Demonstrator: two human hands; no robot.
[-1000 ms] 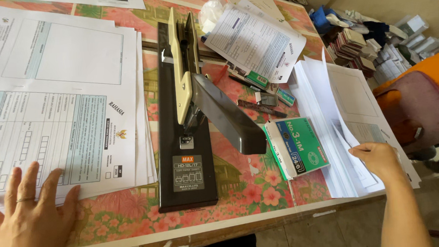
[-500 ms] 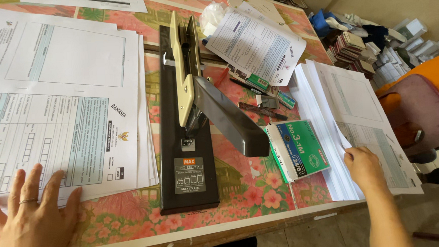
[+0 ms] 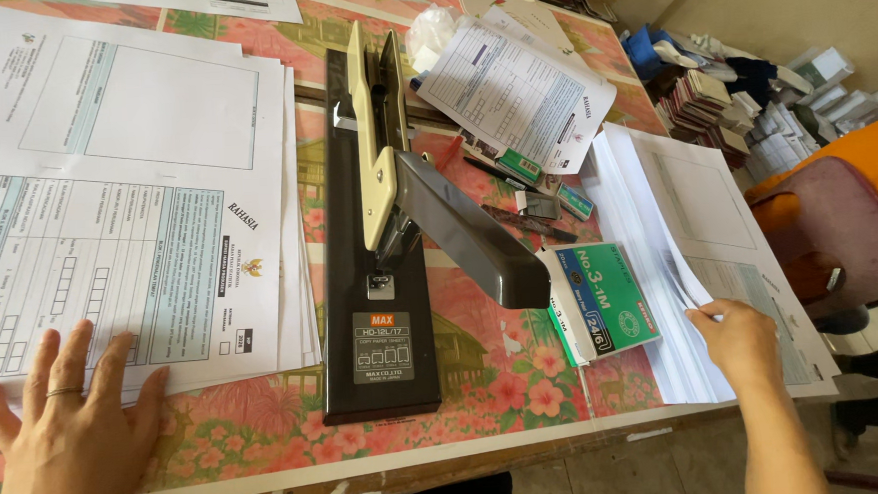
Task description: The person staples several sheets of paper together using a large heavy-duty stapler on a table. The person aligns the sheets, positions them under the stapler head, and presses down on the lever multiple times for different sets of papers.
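1. Left hand (image 3: 64, 447) is lying flat in the lower left of the frame, fingers spread and loose, pressing on the stack of forms (image 3: 116, 194).
2. Right hand (image 3: 739, 336) is resting at the lower right on the white paper pile (image 3: 678, 214), fingertips lifting the edge of the top sheets.
3. Between them, the long black stapler (image 3: 380, 260) is standing on the flowered desk (image 3: 506, 374), its handle raised.
4. A green staple box (image 3: 602, 304) is lying just beside the paper pile.
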